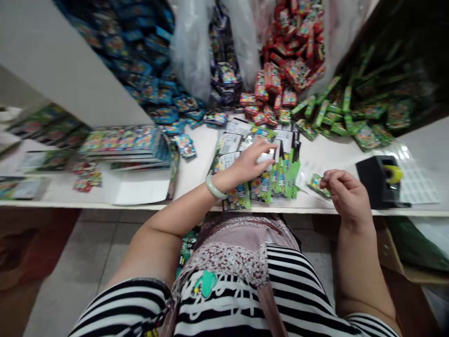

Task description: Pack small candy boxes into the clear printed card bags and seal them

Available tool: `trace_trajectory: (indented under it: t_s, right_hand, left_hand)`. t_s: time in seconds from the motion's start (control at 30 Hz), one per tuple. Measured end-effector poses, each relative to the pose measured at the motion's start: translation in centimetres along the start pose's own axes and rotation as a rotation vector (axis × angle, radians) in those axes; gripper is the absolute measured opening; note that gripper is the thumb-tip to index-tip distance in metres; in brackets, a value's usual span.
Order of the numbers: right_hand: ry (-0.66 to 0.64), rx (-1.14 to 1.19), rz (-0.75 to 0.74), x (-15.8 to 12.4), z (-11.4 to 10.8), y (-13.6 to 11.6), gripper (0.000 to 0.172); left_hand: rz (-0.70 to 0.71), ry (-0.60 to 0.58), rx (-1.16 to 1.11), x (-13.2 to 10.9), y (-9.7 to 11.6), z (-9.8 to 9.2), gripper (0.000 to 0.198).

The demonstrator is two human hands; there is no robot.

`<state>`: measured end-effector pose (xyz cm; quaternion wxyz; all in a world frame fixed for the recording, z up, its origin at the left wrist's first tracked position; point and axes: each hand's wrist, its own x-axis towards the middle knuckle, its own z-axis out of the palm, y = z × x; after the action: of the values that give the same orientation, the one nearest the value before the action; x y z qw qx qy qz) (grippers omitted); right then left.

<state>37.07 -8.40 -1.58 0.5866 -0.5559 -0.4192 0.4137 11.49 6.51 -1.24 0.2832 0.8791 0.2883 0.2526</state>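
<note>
My left hand (253, 162), with a pale green bangle (214, 187) at the wrist, reaches over a fanned row of green-edged card packs (277, 180) on the white table (196, 173). Its fingers are spread and rest on a pack near the top of the row. My right hand (345, 194) is curled near the table's front edge. Its fingertips pinch a small clear bag with a green pack inside (315, 183), which lies on the table just right of the row.
Heaps of small packs lie at the back: blue (154, 70), dark purple (224, 70), red (287, 56) and green (347, 112). A stack of flat boxes (122, 145) sits at left. A black tape dispenser (380, 180) stands at right beside a white sticker sheet (417, 182).
</note>
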Motion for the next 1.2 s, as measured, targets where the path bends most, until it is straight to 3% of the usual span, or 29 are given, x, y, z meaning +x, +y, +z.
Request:
trace_trajectory:
  t_s: [0.1,0.17,0.27,0.37,0.47,0.57,0.63,0.73,0.83,0.97,1.2]
  right_hand:
    - [-0.331,0.032,0.083,0.6,5.8,0.2,0.021]
    - [-0.511,0.033,0.128,1.1,10.1,0.4,0.023]
    - [-0.657,-0.01,0.17,1.7,15.6,1.0,0.029]
    - [-0.713,-0.122,0.189,1.9,18.4,2.0,0.033]
    - [-0.729,-0.163,0.205,1.3,18.7,2.2,0.033]
    - [-0.747,-0.139,0.161,0.8,17.8,0.7,0.031]
    - [-0.678,-0.133,0.059,1.2,17.1,-1.0,0.029]
    - [-0.502,-0.22,-0.164,2.7,16.5,-3.9,0.026]
    - [-0.557,-0.379,-0.293,4.5,16.6,-5.8,0.027]
    - [-0.712,-0.495,-0.216,5.6,17.2,-6.4,0.031]
    - [-0.663,-0.487,-0.077,5.6,17.2,-6.0,0.033]
  left_hand:
    - [-0.351,0.198,0.101,-4.0,-4.9,-4.5,0.032]
    - [-0.479,0.208,0.16,-6.3,-7.0,-5.8,0.033]
    - [-0.482,0.112,0.169,-8.1,-8.0,-5.4,0.032]
    - [-0.447,0.062,0.129,-8.6,-7.3,-4.6,0.024]
    - [-0.48,0.105,0.042,-9.2,-6.6,-4.7,0.014]
    - [-0.464,0.141,-0.237,-10.2,-5.8,-5.2,0.014]
    - [-0.417,0.155,-0.422,-10.8,-4.8,-5.3,0.016]
    - [-0.36,0.198,-0.505,-11.0,-2.8,-5.1,0.015]
    - [-0.308,0.241,-0.5,-10.7,-0.8,-5.0,0.014]
    - [-0.261,0.267,-0.466,-10.1,0.6,-4.9,0.014]
    - [-0.261,0.272,-0.428,-9.7,1.0,-4.9,0.009]
